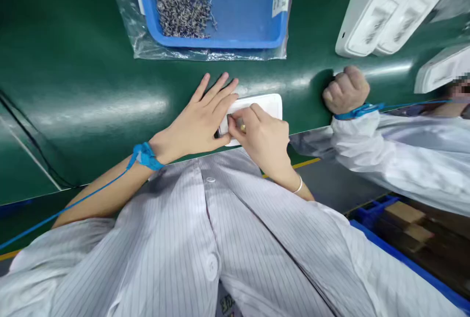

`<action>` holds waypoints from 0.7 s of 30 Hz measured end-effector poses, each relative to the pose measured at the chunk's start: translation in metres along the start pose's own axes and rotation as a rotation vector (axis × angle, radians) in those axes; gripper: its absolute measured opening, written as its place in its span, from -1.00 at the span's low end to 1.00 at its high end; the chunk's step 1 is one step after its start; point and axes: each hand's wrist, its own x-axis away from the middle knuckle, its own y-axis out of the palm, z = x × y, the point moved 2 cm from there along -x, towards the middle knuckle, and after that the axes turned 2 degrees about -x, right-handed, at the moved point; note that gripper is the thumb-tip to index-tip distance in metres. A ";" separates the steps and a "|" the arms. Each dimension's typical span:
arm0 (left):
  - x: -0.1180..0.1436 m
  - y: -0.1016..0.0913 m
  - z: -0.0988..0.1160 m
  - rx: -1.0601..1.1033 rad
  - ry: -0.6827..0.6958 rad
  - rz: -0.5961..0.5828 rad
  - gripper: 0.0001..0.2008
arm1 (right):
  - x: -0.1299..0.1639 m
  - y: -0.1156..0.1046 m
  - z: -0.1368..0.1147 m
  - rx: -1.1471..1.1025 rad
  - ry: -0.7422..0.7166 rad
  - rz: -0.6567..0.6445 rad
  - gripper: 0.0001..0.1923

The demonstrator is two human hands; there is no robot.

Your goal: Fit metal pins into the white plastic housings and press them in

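On the green belt [91, 86], left hand [200, 121] flat, steadying a white casing [270, 104], right hand [264, 138] pinching a small brass part [242, 126] against it.

The light is bright and comes from above. It makes long white shiny streaks on the green desk [73, 62]. My left hand [196, 121] throws a small dark shadow under it. The clear bag [125, 18] glints too. Near the edges, straight things bend and stretch. My coat [205, 238] up close looks a bit soft. A face on the right is blurred.
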 end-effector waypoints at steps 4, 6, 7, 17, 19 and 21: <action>-0.001 -0.001 0.000 0.040 -0.009 -0.001 -0.34 | 0.000 0.002 0.000 0.001 0.023 -0.010 -0.73; -0.001 -0.002 0.001 0.050 -0.010 -0.001 -0.34 | 0.001 0.001 0.000 0.006 0.018 -0.002 -0.71; -0.001 -0.002 0.001 0.054 -0.011 0.001 -0.34 | 0.001 0.000 0.000 0.006 0.015 -0.006 -0.70; -0.003 0.001 0.005 0.072 -0.041 0.035 -0.39 | 0.001 0.002 -0.006 -0.014 0.067 -0.051 -0.67; -0.004 0.002 0.005 0.069 -0.045 0.030 -0.41 | 0.001 -0.008 -0.004 -0.054 0.071 -0.105 -0.70; -0.004 0.002 0.006 0.075 -0.059 0.037 -0.45 | 0.001 -0.025 0.002 -0.182 0.075 -0.130 -0.73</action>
